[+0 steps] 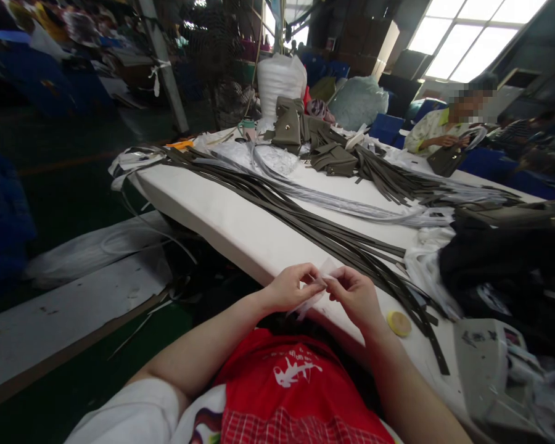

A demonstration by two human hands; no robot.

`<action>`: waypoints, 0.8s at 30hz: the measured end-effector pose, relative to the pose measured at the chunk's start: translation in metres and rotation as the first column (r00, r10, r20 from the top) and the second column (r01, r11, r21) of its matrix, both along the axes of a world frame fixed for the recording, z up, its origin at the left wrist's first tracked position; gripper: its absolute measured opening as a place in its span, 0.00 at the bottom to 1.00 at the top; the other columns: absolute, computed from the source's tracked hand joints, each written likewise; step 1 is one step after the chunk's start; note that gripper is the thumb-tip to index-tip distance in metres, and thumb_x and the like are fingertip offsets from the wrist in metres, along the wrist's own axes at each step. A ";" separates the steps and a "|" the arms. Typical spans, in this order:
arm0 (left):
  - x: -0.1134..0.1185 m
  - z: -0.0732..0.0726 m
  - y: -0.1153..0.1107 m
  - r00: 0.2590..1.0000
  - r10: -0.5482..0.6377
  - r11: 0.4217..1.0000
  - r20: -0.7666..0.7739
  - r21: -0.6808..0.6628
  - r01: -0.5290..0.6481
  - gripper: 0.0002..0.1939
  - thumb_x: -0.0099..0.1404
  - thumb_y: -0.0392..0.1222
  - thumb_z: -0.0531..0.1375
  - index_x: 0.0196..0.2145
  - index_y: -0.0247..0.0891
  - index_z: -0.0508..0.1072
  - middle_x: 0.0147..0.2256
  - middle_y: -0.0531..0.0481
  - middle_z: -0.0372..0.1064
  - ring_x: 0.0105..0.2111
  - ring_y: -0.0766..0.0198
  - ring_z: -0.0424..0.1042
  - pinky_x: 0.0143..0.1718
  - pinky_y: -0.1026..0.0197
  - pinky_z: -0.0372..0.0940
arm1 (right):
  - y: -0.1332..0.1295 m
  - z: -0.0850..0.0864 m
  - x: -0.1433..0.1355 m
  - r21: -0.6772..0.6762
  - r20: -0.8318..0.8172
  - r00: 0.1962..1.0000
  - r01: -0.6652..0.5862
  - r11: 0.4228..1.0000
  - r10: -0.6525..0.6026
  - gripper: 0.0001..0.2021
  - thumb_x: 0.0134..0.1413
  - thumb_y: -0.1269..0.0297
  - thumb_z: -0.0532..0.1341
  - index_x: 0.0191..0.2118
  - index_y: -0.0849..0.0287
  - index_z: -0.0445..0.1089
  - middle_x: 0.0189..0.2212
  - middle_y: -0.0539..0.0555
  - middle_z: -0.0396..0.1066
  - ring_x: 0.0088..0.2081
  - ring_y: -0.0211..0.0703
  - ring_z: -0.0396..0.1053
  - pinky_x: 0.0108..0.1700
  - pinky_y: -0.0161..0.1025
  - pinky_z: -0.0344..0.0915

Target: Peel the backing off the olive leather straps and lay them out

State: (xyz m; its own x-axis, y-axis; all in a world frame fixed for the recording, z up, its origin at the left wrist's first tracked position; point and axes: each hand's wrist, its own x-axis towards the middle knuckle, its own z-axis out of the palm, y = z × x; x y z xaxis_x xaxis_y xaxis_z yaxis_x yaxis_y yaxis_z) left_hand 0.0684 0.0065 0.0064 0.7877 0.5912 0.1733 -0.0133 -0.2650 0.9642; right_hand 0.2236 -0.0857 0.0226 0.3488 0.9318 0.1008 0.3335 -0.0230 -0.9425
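Observation:
Both hands meet over the front edge of the white table [259, 243]. My left hand [296, 287] pinches a thin, whitish, see-through strip [326, 271], which looks like plastic film or tissue. The fingers of my right hand [354, 293] are closed on the same strip, close to the left fingertips. Loose ends of it stick up between the hands and hang below them. Just beyond my hands lies a bundle of long dark olive straps [300, 222], running diagonally across the table. A round yellow tape roll [398, 322] rests to the right of my right wrist.
Olive bags [287, 126] and more straps [383, 172] lie farther back. Clear plastic strips [342, 200] cross the table. A grey machine [483, 364] and dark cloth [504, 271] stand at right. Across the table, a person [439, 132] handles a dark bag.

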 end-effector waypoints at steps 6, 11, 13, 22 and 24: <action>0.006 -0.001 0.003 0.991 -0.108 0.970 0.083 -0.210 0.123 0.18 0.61 0.54 0.63 0.31 0.35 0.69 0.29 0.51 0.71 0.30 0.66 0.70 0.37 0.62 0.65 | -0.001 0.008 0.004 -0.033 -0.090 0.996 -0.020 0.999 0.017 0.19 0.47 0.47 0.69 0.25 0.58 0.67 0.19 0.50 0.70 0.20 0.38 0.68 0.22 0.34 0.67; 0.003 -0.003 0.009 0.990 -0.036 0.979 0.135 -0.194 0.063 0.16 0.64 0.52 0.61 0.36 0.34 0.72 0.37 0.45 0.74 0.38 0.62 0.72 0.43 0.59 0.65 | -0.003 0.007 0.012 0.012 -0.145 0.989 -0.009 1.000 0.011 0.19 0.51 0.47 0.66 0.26 0.58 0.68 0.20 0.50 0.71 0.21 0.37 0.68 0.24 0.34 0.67; -0.001 -0.002 0.016 0.988 0.010 0.998 0.153 -0.064 0.000 0.13 0.65 0.48 0.61 0.37 0.35 0.75 0.44 0.42 0.73 0.45 0.58 0.71 0.50 0.57 0.63 | -0.003 0.007 0.018 0.017 -0.064 0.998 -0.009 1.000 0.010 0.18 0.54 0.48 0.64 0.27 0.58 0.69 0.21 0.49 0.69 0.22 0.37 0.67 0.25 0.35 0.66; -0.013 0.005 0.031 0.999 0.025 0.991 0.028 -0.132 -0.021 0.16 0.65 0.47 0.58 0.36 0.32 0.79 0.34 0.44 0.77 0.29 0.64 0.70 0.33 0.62 0.63 | -0.002 0.005 0.036 0.015 0.439 0.898 -0.047 0.999 0.036 0.13 0.55 0.54 0.64 0.26 0.57 0.72 0.25 0.52 0.70 0.27 0.40 0.65 0.29 0.37 0.62; -0.012 0.006 0.027 0.999 -0.017 0.984 0.051 -0.175 0.026 0.17 0.64 0.50 0.60 0.28 0.32 0.78 0.30 0.45 0.76 0.29 0.63 0.71 0.35 0.63 0.64 | -0.003 0.002 0.036 -0.002 0.432 0.901 -0.029 1.000 0.027 0.14 0.55 0.53 0.65 0.26 0.57 0.72 0.24 0.52 0.70 0.27 0.40 0.65 0.29 0.37 0.61</action>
State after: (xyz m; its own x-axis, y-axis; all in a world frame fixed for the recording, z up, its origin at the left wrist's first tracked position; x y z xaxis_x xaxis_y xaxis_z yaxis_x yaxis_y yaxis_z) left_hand 0.0564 0.0339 0.0119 0.7937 0.5988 0.1069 -0.0656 -0.0905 0.9937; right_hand 0.2598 -0.0886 0.0248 0.2438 0.9398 0.2396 0.7085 -0.0039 -0.7057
